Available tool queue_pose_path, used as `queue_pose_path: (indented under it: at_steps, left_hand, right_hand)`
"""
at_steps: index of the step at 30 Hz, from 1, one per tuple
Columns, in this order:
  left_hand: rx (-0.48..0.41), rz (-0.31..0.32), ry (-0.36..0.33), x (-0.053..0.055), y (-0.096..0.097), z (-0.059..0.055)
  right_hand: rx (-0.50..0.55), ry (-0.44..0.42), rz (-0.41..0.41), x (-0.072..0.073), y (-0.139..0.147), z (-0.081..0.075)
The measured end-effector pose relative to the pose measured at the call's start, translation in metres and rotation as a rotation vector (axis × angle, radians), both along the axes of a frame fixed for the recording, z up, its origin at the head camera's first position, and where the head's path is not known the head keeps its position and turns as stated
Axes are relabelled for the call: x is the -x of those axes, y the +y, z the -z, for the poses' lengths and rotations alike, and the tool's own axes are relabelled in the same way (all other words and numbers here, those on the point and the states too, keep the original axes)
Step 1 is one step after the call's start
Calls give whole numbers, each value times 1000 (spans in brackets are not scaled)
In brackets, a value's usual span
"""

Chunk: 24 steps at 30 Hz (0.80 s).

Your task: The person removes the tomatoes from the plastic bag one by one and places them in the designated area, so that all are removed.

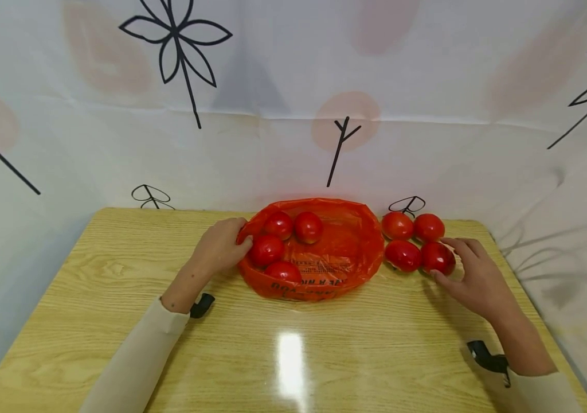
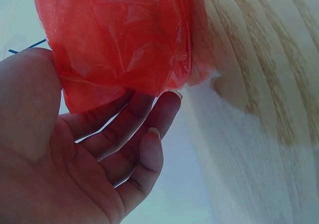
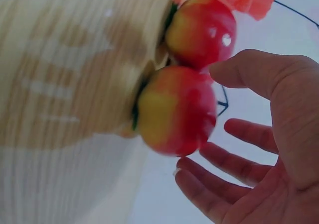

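Note:
A red plastic bag (image 1: 345, 241) with printed lettering lies spread wide on the table, with several tomatoes (image 1: 267, 250) in its left part. My left hand (image 1: 219, 246) holds the bag's left rim, thumb on the inner side and fingers outside; the left wrist view shows the crinkled plastic (image 2: 119, 40) between them. To the right of the bag several more tomatoes (image 1: 398, 226) sit in two rows. Around the nearest right tomato (image 1: 437, 258) my right hand (image 1: 481, 281) is spread, thumb and fingertips right at its sides. In the right wrist view that tomato (image 3: 177, 110) has a yellow side and green leaves underneath.
The wooden table (image 1: 242, 355) ends at the back against a white cloth (image 1: 283, 155) with leaf and twig drawings. Black straps (image 1: 486, 357) show at my wrists. Light glares off the table front.

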<state>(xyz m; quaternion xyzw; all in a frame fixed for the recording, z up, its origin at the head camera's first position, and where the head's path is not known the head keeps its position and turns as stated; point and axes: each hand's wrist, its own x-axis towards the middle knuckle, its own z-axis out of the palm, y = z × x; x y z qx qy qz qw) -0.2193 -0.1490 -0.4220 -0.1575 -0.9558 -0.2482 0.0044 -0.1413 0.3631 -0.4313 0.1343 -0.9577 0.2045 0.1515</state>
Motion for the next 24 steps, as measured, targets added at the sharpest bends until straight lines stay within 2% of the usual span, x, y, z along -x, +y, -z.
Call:
queue_pose_path:
  at_steps: [12,24]
  left_hand:
    - [9,-4,7,0,0,1]
    - [10,-4,9,1,0,1]
  right_hand:
    - [11,67,-19,-7,-24,-18]
    - [37,126,-100,-9,-55,-32]
